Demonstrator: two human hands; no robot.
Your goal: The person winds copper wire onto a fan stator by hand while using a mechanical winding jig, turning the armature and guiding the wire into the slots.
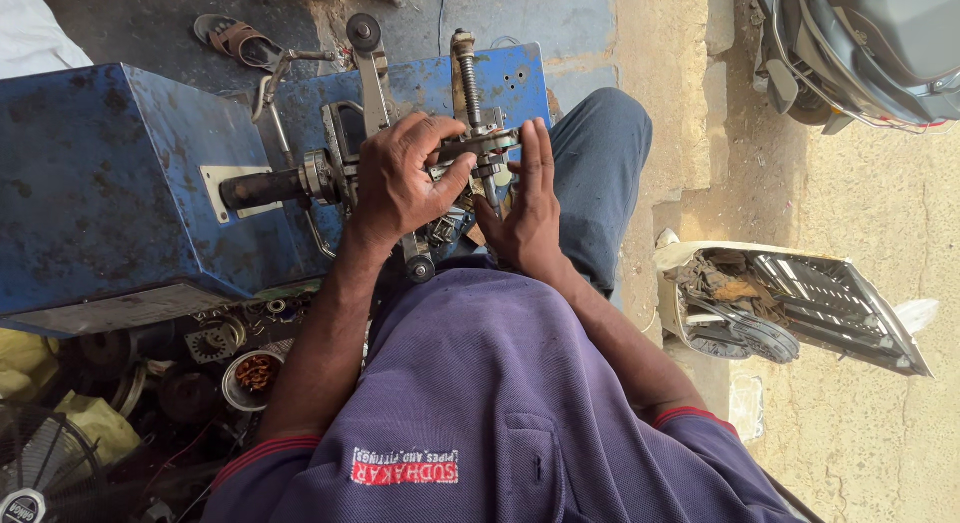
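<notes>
While seated at the machine: the person bends over a scuffed blue metal machine box (pixel 110 173) with both hands on its front fittings.
Left hand (pixel 400 178): fingers curled tight around a small dark metal fixture (pixel 478 148) — grasping it from the side.
Right hand (pixel 525 198): fingers straight and flat, pressed against the fixture's other side, not wrapped round it.
Fixture: clamped at the box's front beside an upright threaded steel rod (pixel 468 78).
Progress: I'd judge fitting underway — the piece is seated, nothing released.
Surface: dusty concrete floor (pixel 860 423).
Surroundings: brown sandal (pixel 235 38), open tin of copper bits (pixel 252 378), broken white plastic panel (pixel 790 308), parked scooter (pixel 870 43).
</notes>
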